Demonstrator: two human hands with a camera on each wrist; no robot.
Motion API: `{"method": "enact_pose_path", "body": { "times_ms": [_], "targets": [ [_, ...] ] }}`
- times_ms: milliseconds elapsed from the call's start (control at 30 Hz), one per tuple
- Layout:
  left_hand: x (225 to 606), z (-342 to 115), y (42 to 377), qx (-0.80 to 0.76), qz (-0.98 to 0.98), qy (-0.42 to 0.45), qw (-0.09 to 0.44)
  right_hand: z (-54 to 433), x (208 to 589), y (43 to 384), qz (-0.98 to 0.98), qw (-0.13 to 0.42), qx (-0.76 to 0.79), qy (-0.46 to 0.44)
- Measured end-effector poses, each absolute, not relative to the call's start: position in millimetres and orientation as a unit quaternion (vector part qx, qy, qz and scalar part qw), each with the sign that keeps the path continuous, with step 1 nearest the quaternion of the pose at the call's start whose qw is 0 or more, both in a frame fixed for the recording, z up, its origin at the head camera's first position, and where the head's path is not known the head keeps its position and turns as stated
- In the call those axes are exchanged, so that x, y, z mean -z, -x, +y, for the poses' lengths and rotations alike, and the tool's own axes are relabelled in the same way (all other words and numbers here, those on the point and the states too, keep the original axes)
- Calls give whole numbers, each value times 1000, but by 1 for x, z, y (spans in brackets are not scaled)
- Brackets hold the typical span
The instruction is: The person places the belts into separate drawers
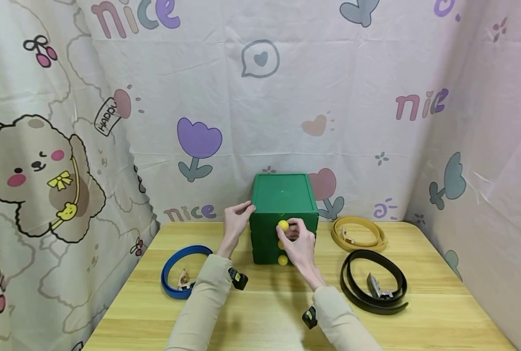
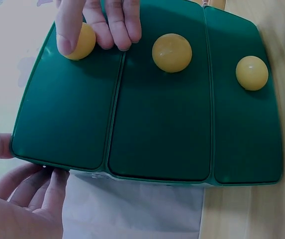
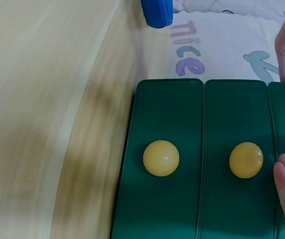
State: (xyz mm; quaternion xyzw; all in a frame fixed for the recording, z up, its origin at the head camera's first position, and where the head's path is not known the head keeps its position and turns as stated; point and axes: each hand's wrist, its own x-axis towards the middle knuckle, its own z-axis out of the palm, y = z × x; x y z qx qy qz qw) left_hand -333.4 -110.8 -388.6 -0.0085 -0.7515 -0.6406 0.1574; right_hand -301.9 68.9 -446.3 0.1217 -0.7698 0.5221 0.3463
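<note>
A green box of three stacked drawers (image 1: 285,193) stands at the table's back, each drawer front bearing a round yellow knob. My right hand (image 1: 298,242) pinches the top knob (image 1: 283,225) between thumb and fingers. Partly behind that hand is the middle knob (image 2: 172,53); the bottom knob (image 1: 283,260) shows below it. All the drawer fronts look flush. At the box's upper left corner, my left hand (image 1: 236,223) touches the edge. The left wrist view shows its thumb at the top corner and its fingers (image 2: 55,191) against the side.
A coiled blue belt (image 1: 169,278) lies left of the box, partly behind my left sleeve. On the right are a coiled yellow belt (image 1: 376,233) and a coiled black belt (image 1: 346,282) with a silver buckle. Printed cloth (image 1: 260,126) hangs behind and beside the wooden table (image 1: 260,312).
</note>
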Motion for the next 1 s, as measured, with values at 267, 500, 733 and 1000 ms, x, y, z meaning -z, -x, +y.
{"method": "enact_pose_path", "body": {
  "times_ms": [267,500,733,1000],
  "targets": [
    [389,-110,334,643,-750,14,154,72,446,303,-765,345,-529,-128],
    [390,-110,336,644,-749,17,155,73,446,303,-767,343,-526,-132],
    [390,-110,335,647,-746,16,155,75,446,301,-767,333,-531,-136],
    [391,-111,335,648,-746,10,152,77,449,299,-761,332,-537,-150]
  ]
}}
